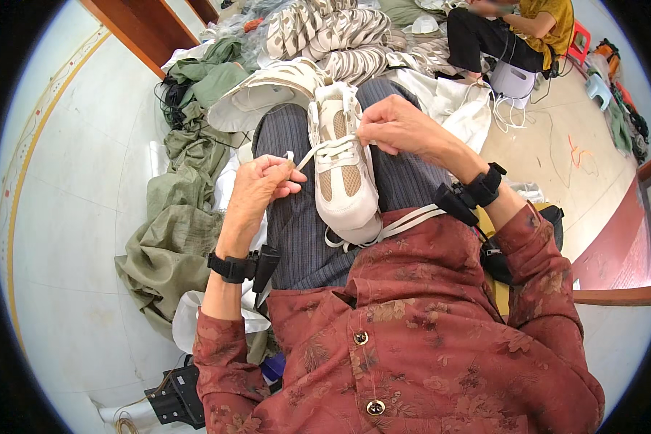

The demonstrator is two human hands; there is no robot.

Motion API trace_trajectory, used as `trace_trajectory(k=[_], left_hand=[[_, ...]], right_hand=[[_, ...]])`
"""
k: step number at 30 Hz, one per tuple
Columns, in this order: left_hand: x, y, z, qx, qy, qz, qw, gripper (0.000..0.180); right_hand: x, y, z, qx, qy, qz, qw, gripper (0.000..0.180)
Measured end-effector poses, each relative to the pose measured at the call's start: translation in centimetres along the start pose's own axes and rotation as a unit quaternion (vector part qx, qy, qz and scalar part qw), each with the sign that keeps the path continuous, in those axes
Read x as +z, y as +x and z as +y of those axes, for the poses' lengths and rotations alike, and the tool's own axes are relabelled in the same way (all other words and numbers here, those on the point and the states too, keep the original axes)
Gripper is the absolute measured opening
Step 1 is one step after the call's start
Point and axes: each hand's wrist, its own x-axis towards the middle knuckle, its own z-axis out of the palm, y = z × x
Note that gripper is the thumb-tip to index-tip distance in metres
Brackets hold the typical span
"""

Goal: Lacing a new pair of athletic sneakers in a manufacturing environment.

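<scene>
A cream-white sneaker (351, 202) with beige mesh panels lies across my lap, its toe toward me. White shoelace (338, 152) runs in rows over its tongue. Left of the sneaker, my left hand (264, 181) is closed, pinching one stretch of the shoelace and pulling it out sideways. On the opposite side, my right hand (394, 129) pinches the lace close to the upper eyelets, fingers closed. More loose white lace (412, 220) trails from under the toe to the right across my shirt. Striped dark trousers (293, 231) cover my legs beneath the sneaker.
Beyond my knees lie white shoe pieces (267, 94) and stacked brown-and-white shoe uppers (347, 36). Green cloth sacks (177, 239) heap up on my left. A seated person (535, 32) works at the back right near a white stool (512, 79) and a red chair (579, 42).
</scene>
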Motion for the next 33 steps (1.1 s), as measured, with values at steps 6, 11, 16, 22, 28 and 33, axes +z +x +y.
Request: trace_trajectory(k=[6, 11, 16, 22, 28, 33], left_hand=[[0.7, 0.4, 0.5, 0.03, -0.037, 0.001, 0.999, 0.023], [1.4, 0.8, 0.6, 0.067, -0.04, 0.02, 0.997, 0.023], [2.0, 1.0, 0.2, 0.078, -0.027, 0.039, 0.996, 0.023], [1.9, 0.8, -0.2, 0.084, -0.023, 0.045, 0.995, 0.022], [2.0, 0.7, -0.3, 0.086, -0.013, 0.05, 0.995, 0.023], [1.7, 0.8, -0.7, 0.095, -0.03, 0.045, 0.994, 0.024]], right_hand=[[1.0, 2.0, -0.9, -0.179, -0.343, 0.078, 0.919, 0.022], [-0.1, 0.5, -0.7, -0.072, -0.127, 0.055, 0.988, 0.018], [0.7, 0.7, -0.3, -0.095, -0.123, 0.053, 0.986, 0.016], [1.3, 0.3, -1.3, -0.194, -0.264, 0.117, 0.938, 0.015], [2.8, 2.3, -2.2, -0.314, -0.328, 0.176, 0.874, 0.009], [3.9, 4.6, -1.2, -0.299, -0.299, 0.137, 0.896, 0.011]])
